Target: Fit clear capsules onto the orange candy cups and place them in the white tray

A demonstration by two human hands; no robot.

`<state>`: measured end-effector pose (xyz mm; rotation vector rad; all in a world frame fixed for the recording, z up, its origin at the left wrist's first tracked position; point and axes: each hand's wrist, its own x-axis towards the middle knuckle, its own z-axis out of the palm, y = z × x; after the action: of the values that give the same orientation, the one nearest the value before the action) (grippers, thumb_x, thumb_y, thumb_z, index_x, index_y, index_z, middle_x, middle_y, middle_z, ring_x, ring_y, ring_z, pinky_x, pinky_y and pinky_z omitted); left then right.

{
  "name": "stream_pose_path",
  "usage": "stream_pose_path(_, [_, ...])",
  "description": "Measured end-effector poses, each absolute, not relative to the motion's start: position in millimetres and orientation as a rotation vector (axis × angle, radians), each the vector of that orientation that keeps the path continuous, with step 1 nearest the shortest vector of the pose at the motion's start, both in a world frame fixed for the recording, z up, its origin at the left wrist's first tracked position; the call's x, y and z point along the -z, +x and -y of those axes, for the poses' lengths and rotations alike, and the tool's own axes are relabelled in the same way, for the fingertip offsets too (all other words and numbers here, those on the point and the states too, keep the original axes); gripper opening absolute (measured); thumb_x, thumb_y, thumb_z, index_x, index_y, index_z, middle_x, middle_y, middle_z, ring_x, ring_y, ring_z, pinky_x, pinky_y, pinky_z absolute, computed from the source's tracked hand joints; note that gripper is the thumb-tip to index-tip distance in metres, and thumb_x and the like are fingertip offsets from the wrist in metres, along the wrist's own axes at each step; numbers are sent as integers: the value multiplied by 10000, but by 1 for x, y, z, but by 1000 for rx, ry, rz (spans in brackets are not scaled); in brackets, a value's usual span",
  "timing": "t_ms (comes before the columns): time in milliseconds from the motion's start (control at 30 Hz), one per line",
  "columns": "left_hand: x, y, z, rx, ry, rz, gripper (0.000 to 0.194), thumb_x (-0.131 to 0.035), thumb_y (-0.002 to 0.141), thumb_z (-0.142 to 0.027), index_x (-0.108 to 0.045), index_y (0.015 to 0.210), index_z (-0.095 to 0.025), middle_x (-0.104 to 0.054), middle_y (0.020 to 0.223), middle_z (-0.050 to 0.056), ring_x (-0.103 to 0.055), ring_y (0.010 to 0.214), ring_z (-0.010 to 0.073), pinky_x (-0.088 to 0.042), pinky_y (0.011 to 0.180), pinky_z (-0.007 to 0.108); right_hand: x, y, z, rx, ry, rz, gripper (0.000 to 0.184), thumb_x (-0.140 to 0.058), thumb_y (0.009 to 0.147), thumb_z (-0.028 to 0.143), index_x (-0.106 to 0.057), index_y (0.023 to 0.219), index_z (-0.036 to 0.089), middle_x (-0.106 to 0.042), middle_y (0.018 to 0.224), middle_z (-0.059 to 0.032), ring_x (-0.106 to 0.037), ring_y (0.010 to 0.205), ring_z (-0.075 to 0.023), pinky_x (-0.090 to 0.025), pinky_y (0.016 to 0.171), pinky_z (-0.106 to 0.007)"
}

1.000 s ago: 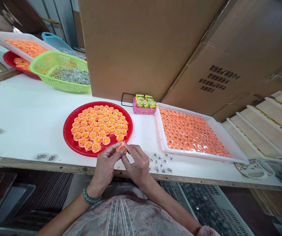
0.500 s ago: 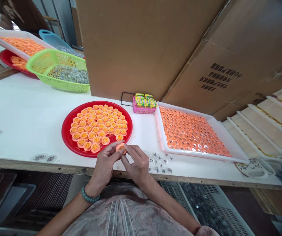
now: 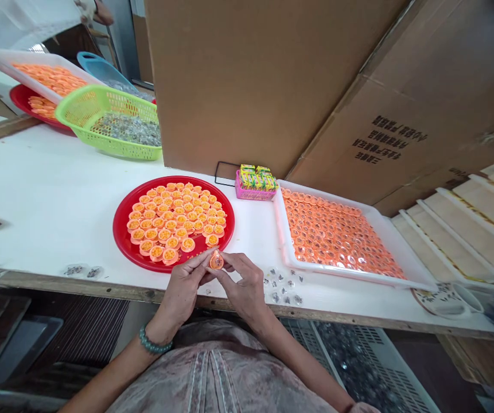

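Observation:
A small round orange plastic piece [image 3: 216, 261] is pinched between the fingertips of both hands, just over the table's front edge. Its upward face looks clear and shiny, with a dark mark inside. My left hand [image 3: 182, 291], a green bead bracelet on its wrist, grips it from the left. From the right, my right hand [image 3: 245, 285] holds it between thumb and fingers. Right behind them lies a red round tray [image 3: 121, 244] covered with several orange discs with yellow centres [image 3: 170, 241]. Small clear pieces with dark marks [image 3: 276, 297] are scattered beside my right hand.
A white tray [image 3: 419, 275] of clear-topped orange pieces stands right, near a pink basket [image 3: 255, 194] of small yellow packets. Cardboard [image 3: 247, 86] walls the back. A green basket [image 3: 113, 148] of clear pieces sits back left. Another person's hand [image 3: 102, 12] shows at the far left.
The orange piece has been turned over in my fingers, so its clear face now shows. At the back left, another person's hand and a translucent container have come into view.

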<state>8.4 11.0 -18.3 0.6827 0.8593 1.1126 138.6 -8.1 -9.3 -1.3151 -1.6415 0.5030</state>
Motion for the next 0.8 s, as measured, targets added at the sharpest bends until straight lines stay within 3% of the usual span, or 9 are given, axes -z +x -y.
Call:
stream_pose_path(267, [26,3,-9,-1062,1007,-983,352,-602,813,-406,-645,1116,-233,-650,1152,34,-581,1076,239,-491,924,377,11,145,10,-418,-1273,1805,286,-589,848,193,-638,1129,209,-665,946,-71,-626,854,-159,-517,759,-272])
stream_pose_path(633, [11,11,-2,-1068,974,-919,371,-590,815,-416,-644,1123,-217,-646,1158,49,-578,1077,256,-486,921,386,4,153,11,-379,-1367,1865,274,-591,831,174,-655,1097,188,-666,865,-70,-621,775,-162,-505,695,-266])
stream_pose_path(800, [14,13,-3,-1066,1082,-1031,372,-679,742,-419,-682,1040,-197,-704,985,59,-632,943,252,-501,870,365,9,153,10,-491,-1341,1809,272,-621,806,173,-678,1064,237,-660,832,-39,-610,717,-138,-503,671,-250])
